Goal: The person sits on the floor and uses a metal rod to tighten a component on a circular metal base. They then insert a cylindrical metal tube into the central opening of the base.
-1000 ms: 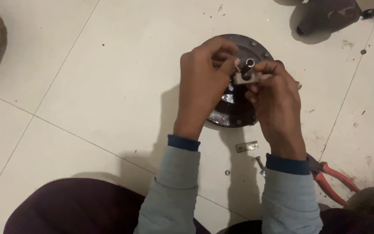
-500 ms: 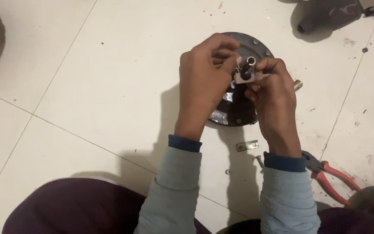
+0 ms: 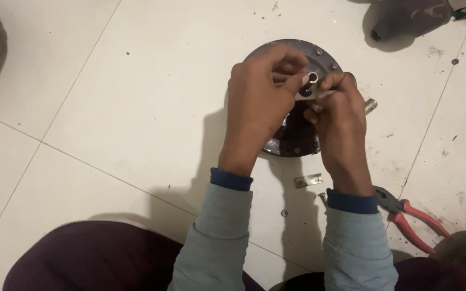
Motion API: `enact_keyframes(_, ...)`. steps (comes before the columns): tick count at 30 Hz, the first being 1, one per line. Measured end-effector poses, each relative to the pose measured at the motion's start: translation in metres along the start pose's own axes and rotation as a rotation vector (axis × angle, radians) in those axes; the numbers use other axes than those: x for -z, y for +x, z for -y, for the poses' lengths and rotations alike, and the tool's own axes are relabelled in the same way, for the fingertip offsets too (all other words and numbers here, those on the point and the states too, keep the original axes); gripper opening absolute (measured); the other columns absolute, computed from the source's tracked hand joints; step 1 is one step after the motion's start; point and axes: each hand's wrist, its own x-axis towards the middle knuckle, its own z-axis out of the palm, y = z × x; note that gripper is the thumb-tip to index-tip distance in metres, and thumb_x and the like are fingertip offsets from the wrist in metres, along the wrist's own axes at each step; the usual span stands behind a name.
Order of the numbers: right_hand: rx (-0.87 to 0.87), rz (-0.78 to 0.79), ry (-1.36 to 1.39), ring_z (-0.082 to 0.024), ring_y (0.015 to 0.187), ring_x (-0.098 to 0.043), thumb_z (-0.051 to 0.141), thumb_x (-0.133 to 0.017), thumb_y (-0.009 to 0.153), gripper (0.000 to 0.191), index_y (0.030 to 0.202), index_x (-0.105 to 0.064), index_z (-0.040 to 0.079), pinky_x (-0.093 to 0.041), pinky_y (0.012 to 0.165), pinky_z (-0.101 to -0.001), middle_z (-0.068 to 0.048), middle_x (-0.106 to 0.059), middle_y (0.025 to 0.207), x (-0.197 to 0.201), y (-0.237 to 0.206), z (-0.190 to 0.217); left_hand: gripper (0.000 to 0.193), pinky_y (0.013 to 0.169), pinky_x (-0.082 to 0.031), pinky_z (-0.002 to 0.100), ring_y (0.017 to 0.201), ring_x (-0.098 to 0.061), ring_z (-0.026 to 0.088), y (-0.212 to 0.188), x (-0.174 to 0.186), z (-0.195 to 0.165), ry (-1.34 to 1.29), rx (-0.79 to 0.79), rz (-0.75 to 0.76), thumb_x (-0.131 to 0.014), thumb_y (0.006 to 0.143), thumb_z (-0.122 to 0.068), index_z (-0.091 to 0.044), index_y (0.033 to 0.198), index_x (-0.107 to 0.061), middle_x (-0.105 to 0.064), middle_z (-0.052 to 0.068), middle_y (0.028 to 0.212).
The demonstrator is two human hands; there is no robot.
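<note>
Head view: both hands meet over a round dark metal hub plate [image 3: 297,137] lying flat on the white tiled floor [image 3: 109,108]. The left hand [image 3: 260,108] curls its fingers around a short metal tube [image 3: 312,78] standing at the plate's centre, and the right hand [image 3: 338,110] pinches a pale strip [image 3: 319,95] against it. Near the right sleeve lie a small flat metal bracket [image 3: 308,180] and red-handled pliers [image 3: 413,218].

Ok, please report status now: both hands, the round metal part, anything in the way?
Left hand and right hand both pinching small shaft at disc centre. Dark round disc flat on floor. Pliers, small bracket lie clear.
</note>
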Motion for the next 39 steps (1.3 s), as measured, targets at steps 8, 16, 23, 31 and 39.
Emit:
enact_keyframes(8,0.023,0.035,0.166,-0.011,0.088,-0.047,0.007,-0.047,0.097,0.012,0.108,-0.049,0.010,-0.041,0.078,-0.0289,-0.002,-0.053,0.099,0.001,0.000,-0.001,0.023,0.082,-0.066,0.031,0.101,-0.083,0.020,-0.002,0.010,0.004,-0.057,-0.135,0.086,-0.067,0.088,0.005,-0.004,0.108,-0.072,-0.080,0.010,0.100)
enact_keyframes(16,0.024,-0.004,0.274,-0.013,0.093,-0.054,0.008,-0.048,0.099,0.017,0.115,-0.051,0.010,-0.046,0.083,-0.0297,-0.003,-0.059,0.104,0.006,0.000,-0.005,0.049,0.096,-0.063,0.033,0.121,-0.073,0.027,-0.011,0.007,0.016,-0.152,-0.074,0.252,-0.065,0.087,0.008,-0.005,0.135,-0.063,-0.074,0.018,0.124)
enact_keyframes(23,0.042,-0.020,0.282,-0.013,0.093,-0.057,0.007,-0.054,0.100,0.019,0.119,-0.051,0.010,-0.046,0.084,-0.0289,-0.004,-0.062,0.108,0.016,0.003,-0.014,0.035,0.088,-0.064,0.030,0.103,-0.079,0.023,-0.012,-0.011,0.028,-0.027,0.044,0.216,-0.075,0.086,-0.004,-0.002,0.120,-0.070,-0.077,0.015,0.112)
enact_keyframes(31,0.096,-0.014,0.110,-0.008,0.088,-0.051,0.008,-0.060,0.106,0.017,0.121,-0.052,0.008,-0.043,0.077,-0.0251,0.000,-0.057,0.103,0.018,0.000,-0.017,0.033,0.075,-0.058,0.036,0.080,-0.074,0.028,-0.012,-0.009,0.025,0.096,0.019,0.203,-0.071,0.086,-0.003,-0.001,0.119,-0.072,-0.074,0.017,0.092)
enact_keyframes(39,0.206,-0.065,-0.289,-0.006,0.093,-0.053,0.012,-0.065,0.108,0.023,0.128,-0.058,0.002,-0.045,0.080,-0.0214,-0.001,-0.061,0.110,0.009,-0.003,-0.007,0.030,0.073,-0.058,0.035,0.079,-0.074,0.026,-0.012,-0.004,0.019,0.102,-0.044,0.151,-0.071,0.088,-0.004,0.000,0.117,-0.071,-0.075,0.019,0.096)
